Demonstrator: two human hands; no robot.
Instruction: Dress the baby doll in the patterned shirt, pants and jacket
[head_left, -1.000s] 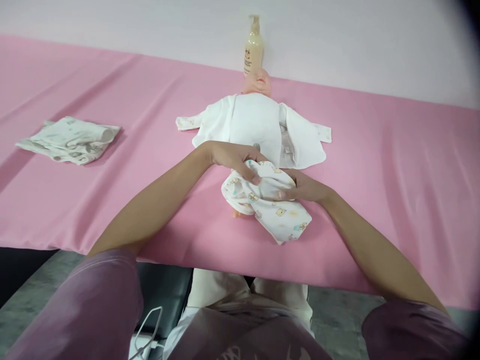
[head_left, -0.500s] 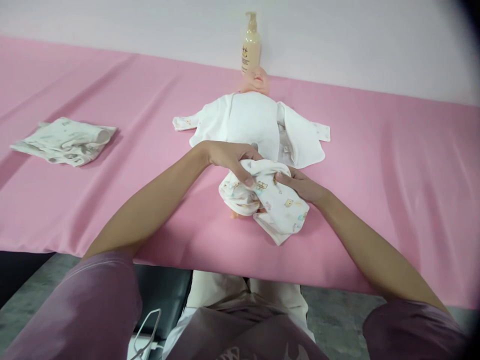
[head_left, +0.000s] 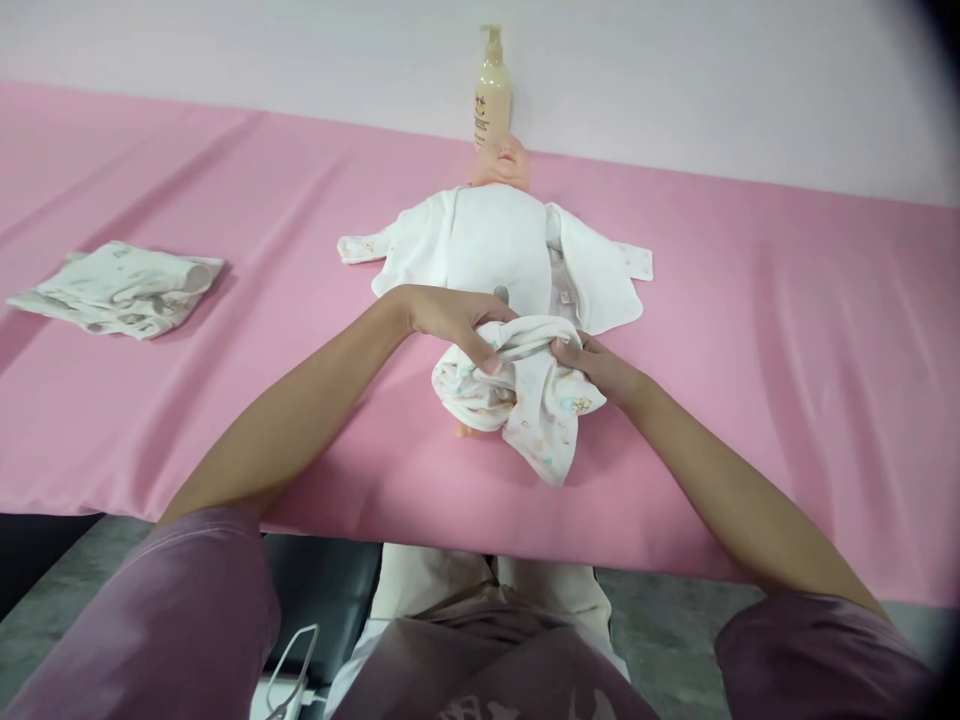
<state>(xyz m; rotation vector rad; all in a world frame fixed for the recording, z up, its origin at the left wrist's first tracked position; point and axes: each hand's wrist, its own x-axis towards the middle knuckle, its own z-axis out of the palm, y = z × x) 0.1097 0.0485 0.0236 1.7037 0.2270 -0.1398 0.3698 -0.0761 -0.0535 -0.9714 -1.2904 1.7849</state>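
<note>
A baby doll [head_left: 501,165] lies on its back on the pink table cover [head_left: 750,330], dressed in a white open top [head_left: 495,245]. My left hand [head_left: 457,320] and my right hand [head_left: 596,365] both grip the waistband of small printed baby trousers [head_left: 525,395] bunched over the doll's legs. Each hand is closed in a pinch on the cloth. One doll foot [head_left: 463,430] peeks out below the trousers on the left.
A folded printed garment [head_left: 116,287] lies at the left of the table. A cream pump bottle [head_left: 491,90] stands behind the doll's head by the wall. The table's near edge runs above my lap, with a white cable [head_left: 289,665] below.
The trousers have been drawn up towards the doll's waist and their lower part has narrowed and bunched. Both hands shifted slightly up and left with the cloth.
</note>
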